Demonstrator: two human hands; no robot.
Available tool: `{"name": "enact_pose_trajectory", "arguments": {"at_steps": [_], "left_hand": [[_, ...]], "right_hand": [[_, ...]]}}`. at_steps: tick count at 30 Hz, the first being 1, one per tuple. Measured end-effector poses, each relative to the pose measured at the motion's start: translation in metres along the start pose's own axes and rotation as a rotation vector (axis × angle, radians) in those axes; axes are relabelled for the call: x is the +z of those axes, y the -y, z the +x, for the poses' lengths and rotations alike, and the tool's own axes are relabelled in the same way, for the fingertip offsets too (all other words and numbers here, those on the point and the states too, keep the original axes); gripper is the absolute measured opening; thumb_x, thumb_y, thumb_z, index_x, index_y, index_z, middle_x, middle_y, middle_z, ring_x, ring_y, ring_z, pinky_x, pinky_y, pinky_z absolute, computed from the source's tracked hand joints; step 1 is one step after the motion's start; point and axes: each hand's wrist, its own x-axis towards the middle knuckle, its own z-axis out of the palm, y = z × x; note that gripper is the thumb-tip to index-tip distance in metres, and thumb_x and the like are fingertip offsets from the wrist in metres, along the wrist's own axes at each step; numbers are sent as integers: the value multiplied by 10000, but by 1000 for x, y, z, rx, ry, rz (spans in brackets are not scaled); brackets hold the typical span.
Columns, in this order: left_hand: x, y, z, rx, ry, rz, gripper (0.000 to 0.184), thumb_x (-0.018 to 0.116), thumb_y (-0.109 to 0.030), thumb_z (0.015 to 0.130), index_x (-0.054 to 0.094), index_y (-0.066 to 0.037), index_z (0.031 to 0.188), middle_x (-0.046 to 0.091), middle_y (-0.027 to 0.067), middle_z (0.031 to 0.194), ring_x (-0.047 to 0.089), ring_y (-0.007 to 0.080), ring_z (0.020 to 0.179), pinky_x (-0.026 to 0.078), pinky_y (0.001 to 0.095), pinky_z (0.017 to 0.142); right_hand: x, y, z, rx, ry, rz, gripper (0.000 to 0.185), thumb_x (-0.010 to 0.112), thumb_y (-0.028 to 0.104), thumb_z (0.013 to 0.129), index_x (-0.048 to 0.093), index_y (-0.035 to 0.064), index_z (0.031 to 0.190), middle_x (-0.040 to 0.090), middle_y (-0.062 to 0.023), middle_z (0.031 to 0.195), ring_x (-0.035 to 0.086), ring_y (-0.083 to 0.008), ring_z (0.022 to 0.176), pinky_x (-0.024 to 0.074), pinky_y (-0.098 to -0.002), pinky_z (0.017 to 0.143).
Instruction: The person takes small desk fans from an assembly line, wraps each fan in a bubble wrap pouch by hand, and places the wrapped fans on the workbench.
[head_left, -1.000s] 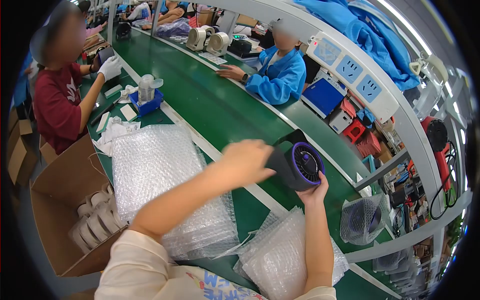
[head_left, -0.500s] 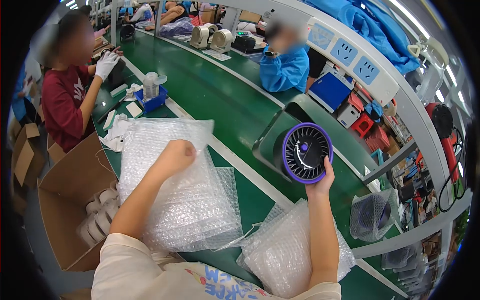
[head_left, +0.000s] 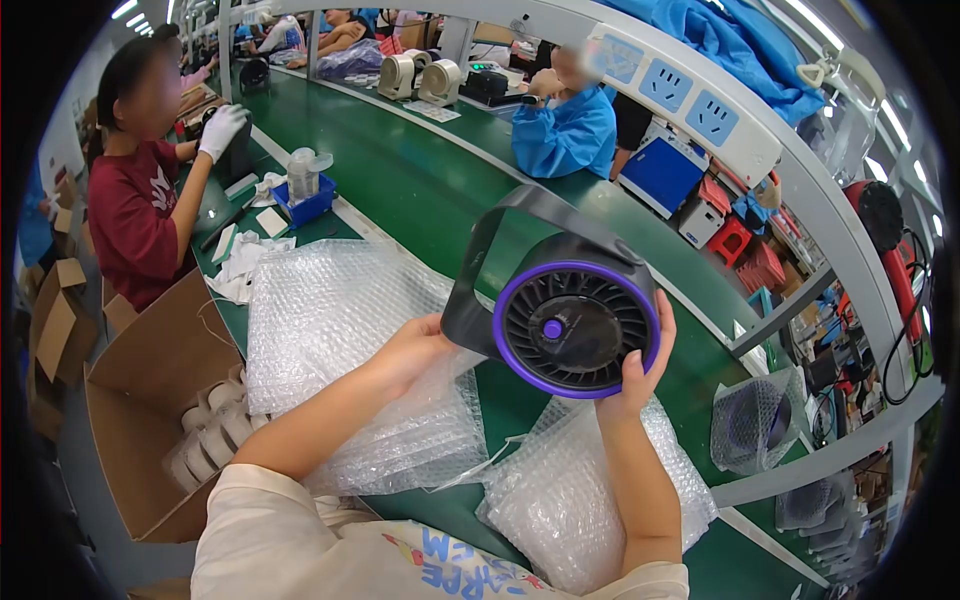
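A black fan (head_left: 577,325) with a purple ring and a looped dark stand is held up in front of me, its grille facing me. My right hand (head_left: 637,365) grips the right side of the ring, thumb on the front. At the left, my left hand (head_left: 412,352) is closed near the lower part of the stand, with a thin clear sheet of bubble wrap just below the fingers; the fingertips are partly hidden. Under my left arm lies a stack of bubble wrap bags (head_left: 330,330). A second pile of bubble wrap (head_left: 560,490) lies below my right hand.
An open carton (head_left: 150,400) with several cream parts stands at left. A blue bin (head_left: 310,205) holds a clear container. A wrapped fan (head_left: 755,425) sits at right. A co-worker in dark red (head_left: 135,220) is at left; another in blue (head_left: 565,135) sits across the green belt.
The fan has come closer, turned more toward me. My left hand left the fan, passed over the bubble wrap stack, and is now back beside the stand. The co-worker in blue has raised a hand.
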Motion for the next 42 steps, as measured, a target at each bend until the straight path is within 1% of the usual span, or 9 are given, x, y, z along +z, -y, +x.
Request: {"name": "enact_pose_trajectory", "arguments": {"at_steps": [5,8,14,17,19,20,27,35,42], "left_hand": [[-2,-13,3,-200,95,-563,276,454,-143,903,549,-47,1144,567,89,1157,560,179,1014,436,301,881],[5,-51,-3,-44,10,-532,224,451,-150,904,562,-79,1085,592,50,1053,571,164,913,425,276,858],[1,-99,4,485,10,63,70,518,-131,871,558,-77,854,515,16,885,480,150,898,345,287,889],[39,-96,-18,1033,-147,972,49,579,-97,812,554,-58,825,499,64,943,466,231,960,330,360,909],[56,-73,-21,1201,-177,1083,107,614,-107,768,539,-43,809,471,101,951,449,306,983,312,427,917],[60,-67,-25,1183,-158,1069,94,619,-103,755,542,-73,802,493,78,954,464,292,1017,308,488,941],[67,-48,-46,1099,-71,1025,101,630,-97,740,567,-70,815,488,78,941,463,286,988,315,411,895],[82,-73,-35,1128,-126,942,100,614,-128,757,550,-83,819,502,67,976,452,279,997,319,403,854],[76,-25,-43,1115,125,1008,69,606,-102,744,557,-95,792,503,56,965,457,265,1026,313,418,877]], "right_hand": [[5,5,-5,-24,105,-45,807,602,339,781,201,-62,1355,328,-243,1343,355,-306,1255,244,-383,1051],[0,-1,-7,-119,202,-216,752,656,238,725,299,-60,1316,417,-203,1227,440,-280,1129,308,-373,985],[4,-6,-7,-184,289,-320,668,642,87,686,364,-52,1278,450,-186,1163,485,-271,1040,359,-360,926],[6,0,-5,-120,214,-319,644,611,56,711,344,-48,1288,443,-190,1192,489,-267,1057,358,-353,941],[10,1,-5,25,68,-103,632,594,54,734,325,-45,1298,443,-192,1205,492,-267,1071,356,-351,955],[9,6,-5,72,70,-70,602,577,73,768,315,-41,1298,455,-185,1203,493,-253,1084,353,-344,969],[19,23,-13,439,-129,276,533,578,110,794,360,-16,1265,503,-163,1149,503,-206,1043,382,-316,932],[9,-2,-9,215,-86,52,517,538,115,832,321,-9,1284,505,-132,1103,509,-183,991,387,-301,902],[3,-14,-6,485,-320,343,442,478,203,867,397,42,1271,507,-112,1217,512,-231,1104,414,-375,931]]}}
